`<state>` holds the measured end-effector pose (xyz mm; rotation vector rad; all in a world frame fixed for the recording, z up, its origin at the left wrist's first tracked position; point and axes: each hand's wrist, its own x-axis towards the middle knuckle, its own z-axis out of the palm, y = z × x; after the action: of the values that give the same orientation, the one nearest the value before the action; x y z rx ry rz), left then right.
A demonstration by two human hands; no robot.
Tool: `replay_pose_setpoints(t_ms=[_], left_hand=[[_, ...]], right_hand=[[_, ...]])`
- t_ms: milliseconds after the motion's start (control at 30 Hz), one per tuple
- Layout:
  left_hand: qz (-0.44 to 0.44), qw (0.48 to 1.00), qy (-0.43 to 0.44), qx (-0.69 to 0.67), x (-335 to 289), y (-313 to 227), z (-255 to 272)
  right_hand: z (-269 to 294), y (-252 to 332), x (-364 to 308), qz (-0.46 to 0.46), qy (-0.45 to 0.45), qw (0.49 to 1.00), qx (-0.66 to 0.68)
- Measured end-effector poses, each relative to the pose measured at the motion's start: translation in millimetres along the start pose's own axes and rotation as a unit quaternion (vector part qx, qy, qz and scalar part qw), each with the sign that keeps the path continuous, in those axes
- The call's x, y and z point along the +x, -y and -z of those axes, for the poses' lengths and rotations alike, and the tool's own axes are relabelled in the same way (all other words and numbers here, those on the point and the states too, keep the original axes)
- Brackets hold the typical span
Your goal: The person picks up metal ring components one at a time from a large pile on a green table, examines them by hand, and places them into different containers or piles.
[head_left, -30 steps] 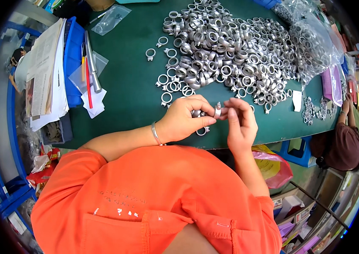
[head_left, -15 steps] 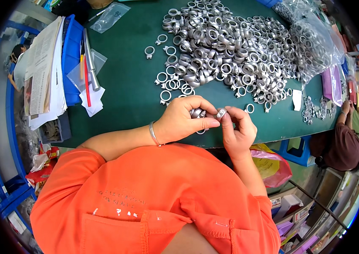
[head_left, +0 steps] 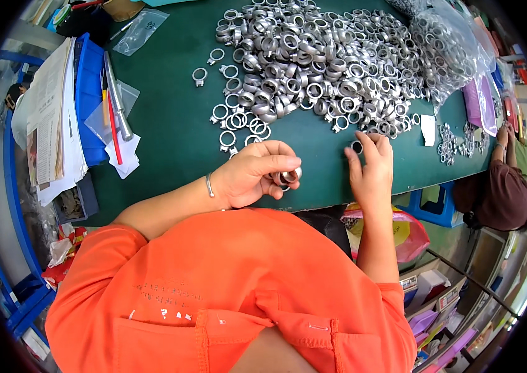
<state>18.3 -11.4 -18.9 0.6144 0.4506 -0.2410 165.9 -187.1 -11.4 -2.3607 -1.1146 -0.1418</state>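
Several grey metal rings [head_left: 287,177] sit in the curled fingers of my left hand [head_left: 252,173], the thumb lying over them. These rings are partly hidden by the fingers. Off to the right, my right hand [head_left: 372,165] reaches down to the green table, thumb and forefinger apart on either side of a single ring [head_left: 356,147]. I cannot tell whether the fingertips touch it. Beyond both hands spreads a large heap of similar rings [head_left: 313,59], each with a small raised setting. Some loose rings [head_left: 237,120] lie at the heap's near left edge.
A blue tray [head_left: 91,99] with papers stands at the left, beside a tapered metal rod [head_left: 117,96] and a red stick [head_left: 114,130]. Clear bags of rings [head_left: 450,56] and a purple basket [head_left: 480,102] are at the right. A person in brown [head_left: 506,193] sits beyond.
My hands have parted: the right moved away rightward to a ring on the table, and the ring it pinched has left its fingers. My left hand still holds rings. The view has shifted slightly.
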Motion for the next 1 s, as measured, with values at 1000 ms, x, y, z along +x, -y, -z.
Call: replay_pose_setpoints(t_ms=[1000], left_hand=[[-0.420,0.758,-0.055,0.496,-3.2,-4.6,-9.9]], right_hand=[[-17.4,41.2,-12.1,-0.151,0.160,0.700,0.679]])
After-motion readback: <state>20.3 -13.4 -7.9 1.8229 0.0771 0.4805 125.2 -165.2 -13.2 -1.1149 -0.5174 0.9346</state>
